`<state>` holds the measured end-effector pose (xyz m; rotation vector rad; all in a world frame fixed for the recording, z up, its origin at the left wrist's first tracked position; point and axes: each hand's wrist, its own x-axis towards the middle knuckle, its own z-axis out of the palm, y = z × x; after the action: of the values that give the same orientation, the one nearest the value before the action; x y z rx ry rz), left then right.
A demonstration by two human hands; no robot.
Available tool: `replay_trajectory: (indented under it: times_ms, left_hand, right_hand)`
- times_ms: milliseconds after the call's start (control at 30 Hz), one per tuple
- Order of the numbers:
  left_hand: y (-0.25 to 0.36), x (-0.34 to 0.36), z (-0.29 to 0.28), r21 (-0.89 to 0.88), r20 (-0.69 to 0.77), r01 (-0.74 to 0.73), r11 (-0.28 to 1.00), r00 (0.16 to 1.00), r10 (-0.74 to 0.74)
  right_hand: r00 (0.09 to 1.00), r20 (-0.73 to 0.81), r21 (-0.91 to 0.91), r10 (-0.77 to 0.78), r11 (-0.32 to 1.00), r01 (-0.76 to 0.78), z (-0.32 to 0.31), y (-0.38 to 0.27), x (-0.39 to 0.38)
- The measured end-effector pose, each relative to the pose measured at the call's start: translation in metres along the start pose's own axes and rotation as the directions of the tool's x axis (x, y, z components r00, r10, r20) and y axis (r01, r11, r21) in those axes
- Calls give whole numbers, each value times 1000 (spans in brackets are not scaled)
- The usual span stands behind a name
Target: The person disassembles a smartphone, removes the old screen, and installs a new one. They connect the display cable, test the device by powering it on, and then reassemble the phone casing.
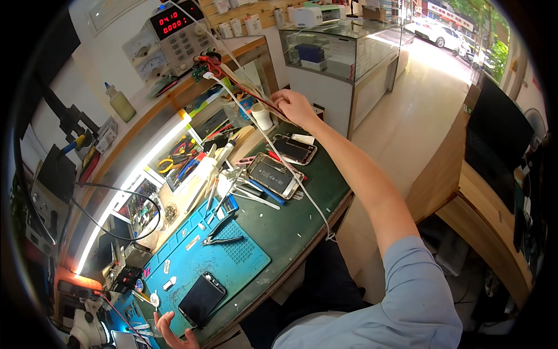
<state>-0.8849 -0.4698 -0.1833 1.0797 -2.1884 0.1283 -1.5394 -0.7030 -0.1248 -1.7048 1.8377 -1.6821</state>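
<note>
Reaching far beyond the blue mat [232,256], the right hand [295,107] is pinching the cable bundle [244,87], while the left hand [174,331] (fingers spread, empty) is hovering beside the unopened dark phone [201,299] lying on that mat.

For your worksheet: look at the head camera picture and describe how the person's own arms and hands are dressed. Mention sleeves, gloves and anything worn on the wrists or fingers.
The right hand is bare, with no glove, and no watch or ring shows. Its forearm is bare up to a light blue-grey short sleeve that ends near the elbow. The left hand is bare too; only its palm and fingers show at the lower edge, so its sleeve cannot be seen.
</note>
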Motion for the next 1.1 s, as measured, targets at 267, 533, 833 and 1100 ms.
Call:
replay_trajectory:
  times_ms: [267,533,833,1100]
  left_hand:
    - [10,-2,-5,63,29,17,998,999,-18]
    - [17,4,-7,38,7,-45,998,999,45]
    - [37,8,-22,86,36,-86,993,996,84]
    - [39,-1,-19,74,-16,-114,991,993,116]
  right_hand:
    - [876,-65,-360,-479,830,427,14,-20,-42]
    - [959,-140,-441,-245,883,161,41,-13,-30]
    - [987,98,-389,130,918,-82,6,-4,-22]
    - [872,431,-428,234,903,-31,-123,43,-44]
